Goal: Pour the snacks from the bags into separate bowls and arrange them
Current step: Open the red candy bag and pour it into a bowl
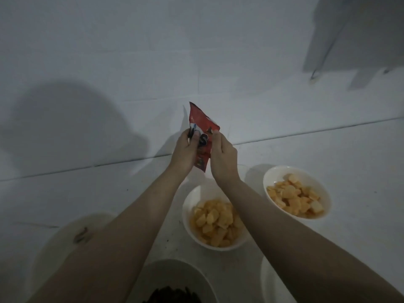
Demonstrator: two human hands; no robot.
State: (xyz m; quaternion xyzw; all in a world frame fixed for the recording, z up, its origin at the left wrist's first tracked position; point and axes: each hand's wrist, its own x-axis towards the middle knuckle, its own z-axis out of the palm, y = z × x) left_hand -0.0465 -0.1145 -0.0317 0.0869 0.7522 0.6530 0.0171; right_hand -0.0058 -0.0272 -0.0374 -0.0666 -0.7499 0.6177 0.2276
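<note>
Above the white tiled counter (65, 193), near the joint with the white tiled wall (153, 51), a small red crinkled foil snack bag (202, 125) is held upright in the air between both hands. Left hand (185, 149): fingers curled round the bag's left edge, fingertips pressed on the printed white and dark lettering. Right hand (223, 158): thumb and forefinger pinching the bag's right edge near its upper corner, remaining fingers curled behind. Whether the bag's top is torn open cannot be told. On the counter below the right forearm stands a round white bowl of pale yellow snack chunks (188, 213), partly covered by that forearm. To its right, well apart from the bag, stands a second round white bowl of orange and cream snack pieces (323, 189). At the lower edge a grey-white bowl holding dark snack pieces (192, 272) is partly cut off. A further pale round dish (54, 241) lies at the lower left, mostly hidden under the left forearm, its contents unclear. A white curved rim (269, 281) shows beneath the right forearm at bottom right; its nature cannot be told. Lighting is dim, with a large shadow on the wall at left
</note>
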